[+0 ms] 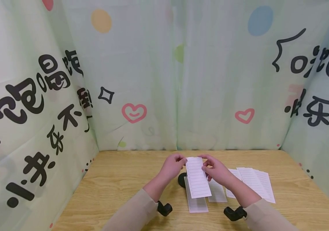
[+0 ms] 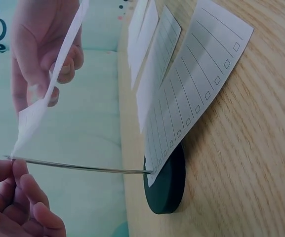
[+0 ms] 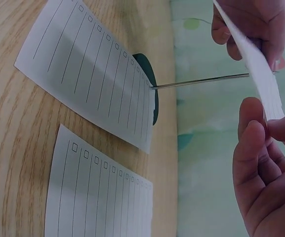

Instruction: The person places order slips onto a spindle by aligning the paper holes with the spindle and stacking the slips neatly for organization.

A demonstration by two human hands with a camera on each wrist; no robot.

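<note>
My left hand (image 1: 173,166) pinches the upper left corner of a white lined paper slip (image 1: 198,179), and my right hand (image 1: 214,170) grips its right edge. The slip is raised at the top of a thin metal rod (image 2: 83,167), which stands on a round black base (image 2: 172,195). In the wrist views the rod's tip meets the slip beside my left fingertips; whether it goes through the paper I cannot tell. A second slip with lines and small checkboxes (image 2: 196,84) is low on the rod, slanting from the base to the table.
Another lined slip (image 1: 217,192) lies right of the base, partly under my right hand. Several more slips (image 1: 254,183) overlap farther right on the wooden table (image 1: 124,179). A printed curtain (image 1: 178,96) encloses the back and sides.
</note>
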